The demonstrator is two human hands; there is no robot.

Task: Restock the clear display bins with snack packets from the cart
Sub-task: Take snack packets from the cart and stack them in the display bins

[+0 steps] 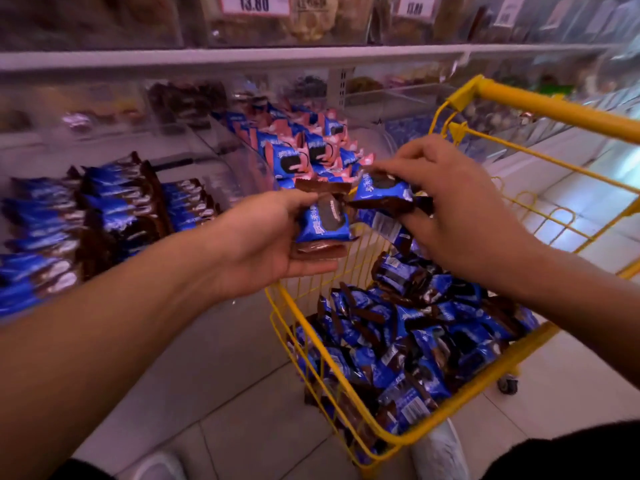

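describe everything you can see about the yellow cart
The cart is a small basket of thin yellow wire, seemingly coated metal, with a thick yellow handle bar at its far end. It stands upright on the pale tiled floor beside the display bins, one dark wheel visible below. Blue and brown snack packets lie heaped inside. Both hands hover over its left rim holding packets; neither visibly touches the cart.

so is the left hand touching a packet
Touching. The head view shows the left hand holding a blue packet, thumb curled over its edge, palm beneath.
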